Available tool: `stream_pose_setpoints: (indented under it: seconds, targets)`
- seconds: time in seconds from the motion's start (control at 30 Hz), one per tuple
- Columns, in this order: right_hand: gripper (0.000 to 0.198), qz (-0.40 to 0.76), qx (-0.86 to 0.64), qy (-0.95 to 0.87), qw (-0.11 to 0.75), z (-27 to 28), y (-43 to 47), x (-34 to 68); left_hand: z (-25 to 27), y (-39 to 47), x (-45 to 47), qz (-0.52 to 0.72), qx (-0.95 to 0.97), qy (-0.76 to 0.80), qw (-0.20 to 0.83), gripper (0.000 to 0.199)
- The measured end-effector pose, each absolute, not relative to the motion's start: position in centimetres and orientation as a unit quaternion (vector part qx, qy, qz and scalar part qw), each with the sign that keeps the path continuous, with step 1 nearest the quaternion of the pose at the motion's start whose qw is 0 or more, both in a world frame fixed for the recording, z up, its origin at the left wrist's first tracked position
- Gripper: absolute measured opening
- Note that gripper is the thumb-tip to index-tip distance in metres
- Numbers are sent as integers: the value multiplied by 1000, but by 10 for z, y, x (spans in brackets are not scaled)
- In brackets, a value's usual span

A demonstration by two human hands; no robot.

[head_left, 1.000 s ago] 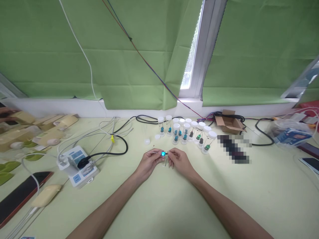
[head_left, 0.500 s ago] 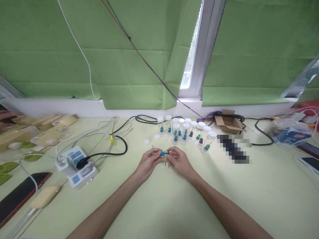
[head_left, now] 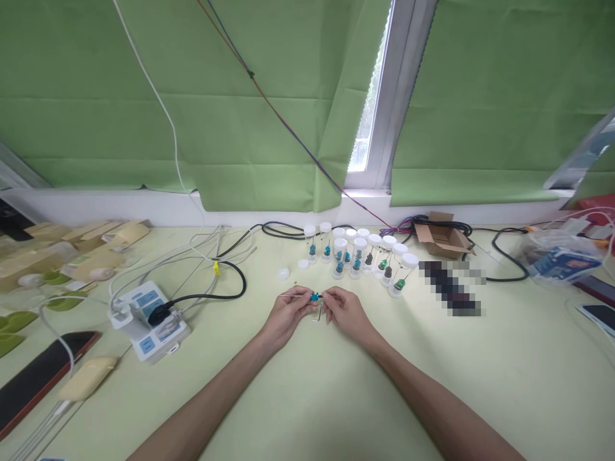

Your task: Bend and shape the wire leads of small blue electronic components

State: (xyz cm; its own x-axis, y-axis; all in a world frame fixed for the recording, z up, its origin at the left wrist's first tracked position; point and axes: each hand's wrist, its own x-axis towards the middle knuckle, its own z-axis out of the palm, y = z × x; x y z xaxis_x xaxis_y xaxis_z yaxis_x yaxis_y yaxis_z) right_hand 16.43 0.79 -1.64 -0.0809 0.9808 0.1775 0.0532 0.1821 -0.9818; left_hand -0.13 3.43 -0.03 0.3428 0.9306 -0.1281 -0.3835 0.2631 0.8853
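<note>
Left hand (head_left: 289, 314) mostly closed, thumb and fingers pinching a small bright-blue part (head_left: 314, 297); a thin pale straight rod (head_left: 295, 295) sticks out past those fingers on the left. Right hand (head_left: 344, 310) half curled, fingertips pinching a short black piece (head_left: 321, 296) at the blue part's right end. Blue part sits between the hands, just above the pale green tabletop (head_left: 307, 397). One thin bent metal rod (head_left: 319, 312) shows just below it; can't tell which hand, if any, has it. Count: eleven clear cylindrical vials (head_left: 396, 293) with white round lids, upright, clustered beyond the hands; some overlap. Contents: mostly blue parts, two dark brownish, two green. Two loose white round caps (head_left: 303, 264) left of the cluster. One open brown cardboard box (head_left: 444, 246) right of the vials, inside hard to make out. One white power strip (head_left: 150, 323) at left, black plug (head_left: 159, 314) in it.
</note>
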Motion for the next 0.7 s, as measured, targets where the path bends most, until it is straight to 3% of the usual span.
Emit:
stream_pose_setpoints:
  seconds: [0.7]
  targets:
    - [25,461,-429,-581,515,-18,9,165,-2,35,-1,464,385,345,720,19]
